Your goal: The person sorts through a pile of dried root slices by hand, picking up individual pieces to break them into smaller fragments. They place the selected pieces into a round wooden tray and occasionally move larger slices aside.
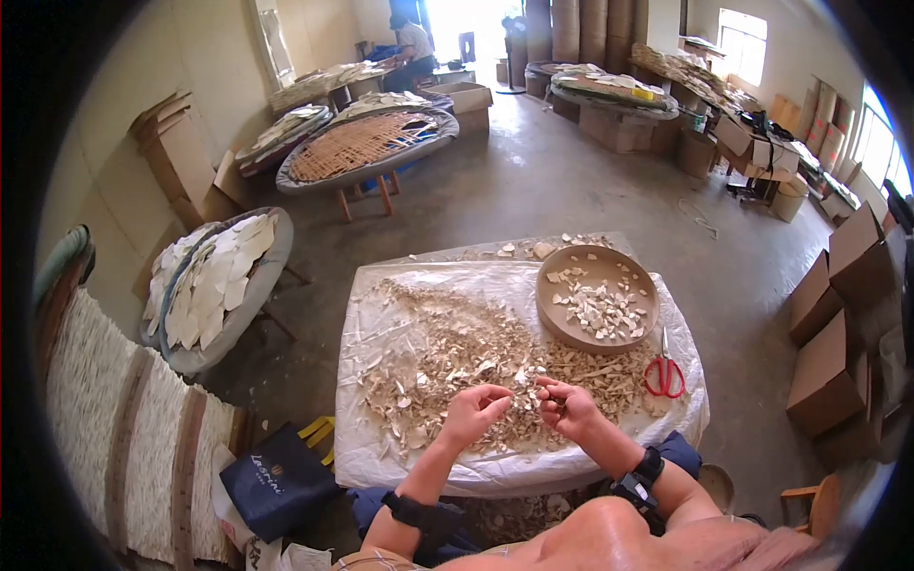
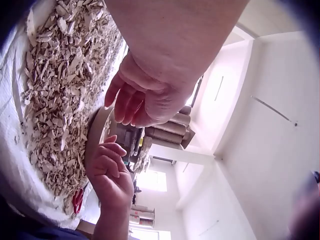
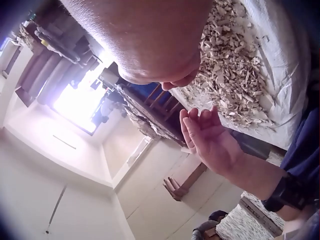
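Over the heap of pale, flaky chips [image 1: 457, 357] on a white sheet, both hands face each other, a short gap apart. The left hand [image 1: 479, 411] has bent fingers, thumb tip close to the index fingertip. Opposite it, the right hand [image 1: 568, 407] is turned palm inward with its fingers curled. I cannot tell whether a small chip sits between either hand's fingertips. In the left wrist view the right hand [image 2: 109, 175] shows loosely bent fingers; in the right wrist view the left hand [image 3: 212, 142] has its fingertips drawn together. Whitish chips lie right behind the fingers.
A round brown tray [image 1: 545, 319] with larger white chips stands at the sheet's back right. Red-handled scissors [image 1: 665, 377] lie beside it. A dark bag [image 1: 276, 483] is at the left; cardboard boxes [image 1: 828, 371] stack at the right. Round racks [image 1: 371, 143] and a seated person [image 1: 414, 48] are behind.
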{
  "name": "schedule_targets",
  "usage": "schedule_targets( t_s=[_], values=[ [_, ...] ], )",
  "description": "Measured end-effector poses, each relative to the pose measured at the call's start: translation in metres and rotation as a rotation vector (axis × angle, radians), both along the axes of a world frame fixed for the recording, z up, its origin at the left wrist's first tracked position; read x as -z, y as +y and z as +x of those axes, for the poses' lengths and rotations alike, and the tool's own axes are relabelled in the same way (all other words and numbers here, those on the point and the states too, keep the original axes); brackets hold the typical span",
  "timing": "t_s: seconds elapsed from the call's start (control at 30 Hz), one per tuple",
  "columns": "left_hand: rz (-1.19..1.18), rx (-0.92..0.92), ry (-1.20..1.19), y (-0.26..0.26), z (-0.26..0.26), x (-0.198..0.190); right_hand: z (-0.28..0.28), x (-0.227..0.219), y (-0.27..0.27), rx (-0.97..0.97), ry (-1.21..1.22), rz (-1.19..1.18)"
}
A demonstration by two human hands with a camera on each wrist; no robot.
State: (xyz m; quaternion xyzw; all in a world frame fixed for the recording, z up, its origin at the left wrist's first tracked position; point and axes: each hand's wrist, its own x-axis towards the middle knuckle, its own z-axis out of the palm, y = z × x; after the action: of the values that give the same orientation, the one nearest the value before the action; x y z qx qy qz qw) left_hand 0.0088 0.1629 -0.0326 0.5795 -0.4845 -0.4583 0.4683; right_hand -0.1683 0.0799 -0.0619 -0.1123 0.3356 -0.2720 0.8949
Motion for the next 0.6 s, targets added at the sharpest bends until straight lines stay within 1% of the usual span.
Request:
schedule_targets(
  t_s=[0.1, 0.17, 0.23, 0.3, 0.33, 0.4, 0.47, 0.6],
  values=[
    [0.001, 0.002, -0.018, -0.003, -0.001, 0.005, 0.000, -0.001, -0.002, -0.001, 0.024, -0.024],
    [-0.006, 0.026, 0.011, -0.006, -0.003, 0.007, 0.002, -0.005, -0.001, 0.007, 0.017, -0.031],
    [0.011, 0.042, -0.006, -0.006, -0.005, 0.008, 0.004, -0.010, 0.001, 0.059, 0.104, -0.037],
    [0.011, 0.050, -0.031, -0.007, -0.004, 0.007, 0.002, 0.002, -0.003, 0.052, 0.062, -0.033],
    [-0.002, 0.053, -0.009, -0.005, -0.005, 0.007, 0.003, 0.003, -0.004, 0.033, 0.026, -0.028],
    [-0.023, 0.061, 0.010, -0.005, -0.004, 0.008, 0.004, 0.003, -0.005, 0.035, 0.031, -0.024],
    [0.020, 0.045, 0.045, -0.005, -0.004, 0.007, 0.003, 0.003, -0.003, 0.001, -0.040, 0.008],
    [0.002, 0.031, 0.049, -0.001, -0.004, 0.002, 0.006, 0.008, -0.003, -0.034, -0.079, -0.013]
  ],
)
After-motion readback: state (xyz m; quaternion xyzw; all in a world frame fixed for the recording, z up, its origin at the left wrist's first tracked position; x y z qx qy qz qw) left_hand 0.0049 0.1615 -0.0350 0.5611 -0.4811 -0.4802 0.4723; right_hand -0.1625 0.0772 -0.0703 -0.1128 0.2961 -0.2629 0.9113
